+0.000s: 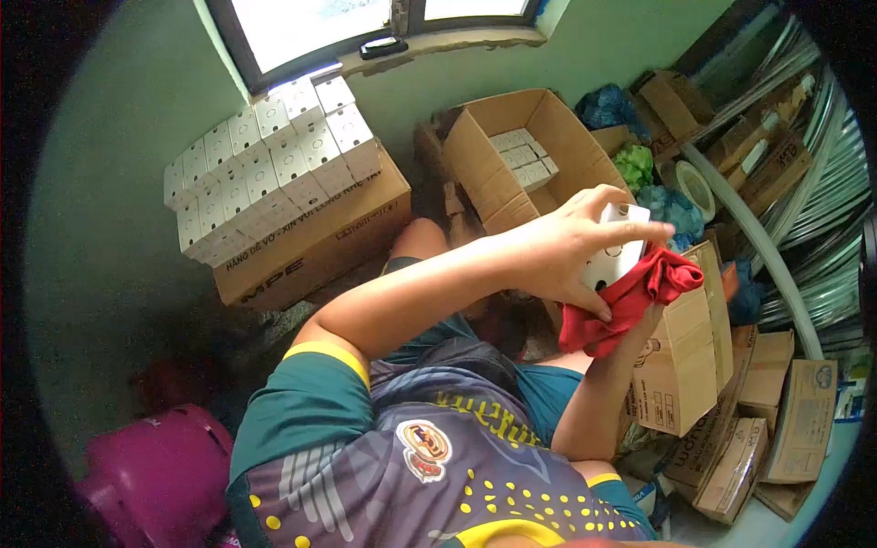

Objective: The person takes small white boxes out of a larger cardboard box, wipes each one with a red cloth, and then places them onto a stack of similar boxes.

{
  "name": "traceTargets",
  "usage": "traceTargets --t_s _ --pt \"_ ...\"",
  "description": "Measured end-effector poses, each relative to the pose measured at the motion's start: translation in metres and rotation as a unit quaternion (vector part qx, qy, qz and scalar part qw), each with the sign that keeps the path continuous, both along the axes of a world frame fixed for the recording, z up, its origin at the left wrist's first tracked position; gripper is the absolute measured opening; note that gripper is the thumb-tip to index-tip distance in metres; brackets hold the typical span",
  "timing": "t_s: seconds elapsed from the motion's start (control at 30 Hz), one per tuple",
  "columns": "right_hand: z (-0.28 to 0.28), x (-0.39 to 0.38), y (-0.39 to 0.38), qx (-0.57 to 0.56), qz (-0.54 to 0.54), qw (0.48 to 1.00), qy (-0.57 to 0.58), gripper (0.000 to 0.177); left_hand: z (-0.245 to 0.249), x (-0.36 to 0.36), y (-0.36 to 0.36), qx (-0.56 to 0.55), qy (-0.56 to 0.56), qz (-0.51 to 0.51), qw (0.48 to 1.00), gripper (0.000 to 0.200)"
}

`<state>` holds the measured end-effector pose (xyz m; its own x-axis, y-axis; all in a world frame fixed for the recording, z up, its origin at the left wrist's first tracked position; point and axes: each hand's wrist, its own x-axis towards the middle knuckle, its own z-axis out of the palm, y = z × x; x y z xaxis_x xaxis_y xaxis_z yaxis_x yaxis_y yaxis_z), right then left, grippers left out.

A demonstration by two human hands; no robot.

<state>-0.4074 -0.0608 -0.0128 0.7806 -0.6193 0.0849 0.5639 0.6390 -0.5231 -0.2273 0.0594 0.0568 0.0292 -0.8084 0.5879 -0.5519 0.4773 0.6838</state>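
My left hand (557,247) is closed around a white box (615,260), its thumb and fingers spread across opposite sides. The box has a round outline and dark holes on its face. A red cloth (630,301) is bunched against the lower right side of the box. My right hand (642,320) is at that cloth, which covers most of it and hides its fingers; the cloth appears held in it. Both hands are close together in front of the open cardboard carton (493,187), which has small white boxes (525,157) inside.
Many white boxes (274,160) stand stacked on a closed carton (320,242) at left, below a window (320,27). Cardboard boxes (676,365) and coiled clear tubing (813,201) lie at right. A magenta container (160,470) is at lower left.
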Motion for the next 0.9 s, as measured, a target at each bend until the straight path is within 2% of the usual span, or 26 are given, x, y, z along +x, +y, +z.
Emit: traceTargets --t_s 0.1,0.17,0.23,0.27,0.3,0.33,0.37,0.4,0.43,0.47,0.53,0.57,0.6,0.63,0.67,0.7,0.73,0.77,0.83,0.9 --pt "0.014 0.016 0.021 0.023 -0.145 0.977 0.156 0.066 -0.004 -0.002 -0.004 -0.036 -0.093 0.034 0.994 0.093" --pt "-0.010 0.004 -0.001 0.062 -0.056 0.996 0.037 0.064 -0.013 -0.002 -0.009 -0.004 -0.013 -0.052 0.999 0.085" --pt "-0.020 -0.008 -0.013 0.083 0.030 0.994 -0.073 0.061 -0.023 0.001 -0.016 0.007 0.058 -0.128 0.990 0.080" --pt "-0.030 -0.017 -0.028 -0.130 -0.048 0.983 0.116 0.058 -0.028 0.004 -0.021 0.005 0.090 -0.163 0.982 0.078" --pt "-0.040 -0.025 -0.043 -0.315 -0.110 0.887 0.319 0.057 -0.030 0.007 -0.024 0.003 0.122 -0.199 0.972 0.078" --pt "-0.048 -0.029 -0.050 -0.265 -0.116 0.908 0.301 0.053 -0.028 0.015 -0.024 0.028 0.110 -0.208 0.971 0.074" --pt "-0.047 -0.036 -0.058 -0.141 -0.100 0.964 0.201 0.052 -0.027 0.020 -0.023 0.038 0.150 -0.239 0.959 0.073" --pt "-0.046 -0.044 -0.066 0.009 -0.085 0.993 0.081 0.051 -0.025 0.027 -0.021 0.060 0.162 -0.261 0.950 0.073" --pt "-0.045 -0.051 -0.074 0.144 -0.074 0.987 -0.023 0.051 -0.022 0.034 -0.018 0.082 0.176 -0.281 0.940 0.073" --pt "-0.021 -0.056 -0.066 0.041 -0.164 0.980 0.101 0.051 -0.020 0.042 -0.017 0.067 0.125 -0.246 0.959 0.074" --pt "0.023 -0.057 -0.054 -0.062 -0.287 0.927 0.231 0.052 -0.010 0.065 -0.013 0.040 0.005 -0.150 0.988 0.074" --pt "0.035 -0.056 -0.050 -0.062 -0.327 0.912 0.241 0.053 -0.003 0.082 -0.010 0.032 -0.063 -0.104 0.992 0.075" --pt "0.029 -0.073 -0.072 -0.123 -0.428 0.844 0.298 0.059 0.001 0.101 -0.008 0.043 -0.086 -0.046 0.994 0.073" --pt "0.048 -0.067 -0.060 -0.115 -0.455 0.833 0.292 0.060 0.004 0.124 -0.005 0.052 -0.111 0.014 0.992 0.072" --pt "0.033 -0.091 -0.094 -0.156 -0.545 0.737 0.367 0.059 0.009 0.150 0.001 0.051 -0.150 0.067 0.985 0.073" --pt "0.019 -0.120 -0.127 -0.194 -0.575 0.672 0.425 0.060 0.013 0.181 0.008 0.050 -0.189 0.119 0.973 0.075" --pt "0.002 -0.149 -0.156 -0.211 -0.595 0.625 0.460 0.060 0.010 0.216 0.015 0.073 -0.226 0.171 0.956 0.075" --pt "0.007 -0.154 -0.157 -0.229 -0.587 0.605 0.486 0.055 0.006 0.250 0.023 0.096 -0.262 0.220 0.935 0.076" --pt "-0.005 -0.168 -0.173 -0.195 -0.599 0.554 0.544 0.068 0.003 0.311 0.044 0.168 -0.228 0.264 0.922 0.077" --pt "-0.064 -0.194 -0.216 -0.391 -0.605 0.510 0.470 0.068 -0.011 0.364 0.066 0.235 -0.156 0.288 0.915 0.078"
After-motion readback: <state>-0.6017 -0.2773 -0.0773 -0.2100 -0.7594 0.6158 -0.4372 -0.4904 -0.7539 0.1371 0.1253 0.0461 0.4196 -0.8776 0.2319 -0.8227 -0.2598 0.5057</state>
